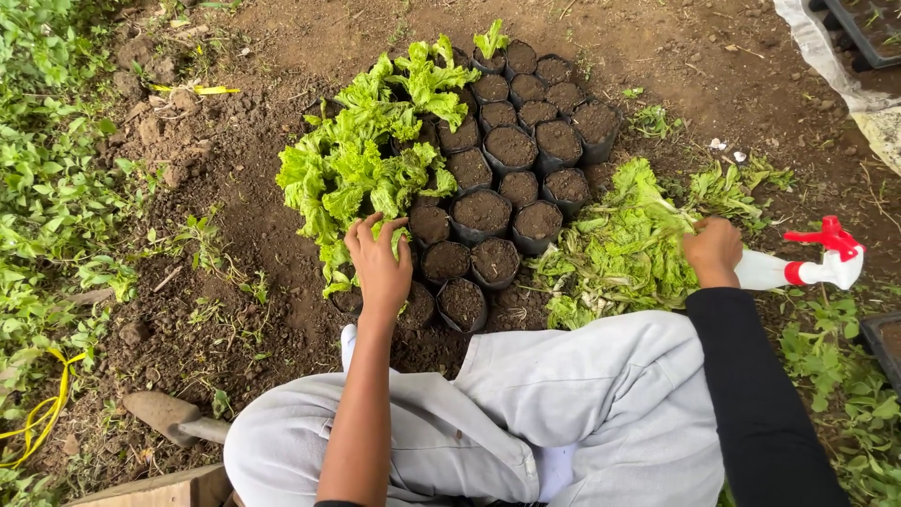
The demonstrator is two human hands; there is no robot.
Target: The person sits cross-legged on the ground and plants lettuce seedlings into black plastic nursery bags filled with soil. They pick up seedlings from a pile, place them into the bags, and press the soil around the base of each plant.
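Note:
My left hand (378,261) rests with fingers spread on a leafy green seedling at the near edge of a cluster of small black grow bags (483,214) filled with dark soil. Planted lettuce seedlings (371,155) fill the bags on the left side; the bags on the right hold only soil. My right hand (711,250) reaches into a loose pile of green seedlings (619,249) lying on the ground, fingers closed among the leaves. What it grips is hidden by the leaves.
A white spray bottle with a red trigger (812,263) lies just right of my right hand. A trowel (169,415) lies at the lower left near a yellow cord (42,413). Weeds line the left edge. Black trays (868,28) and white plastic sit at the top right.

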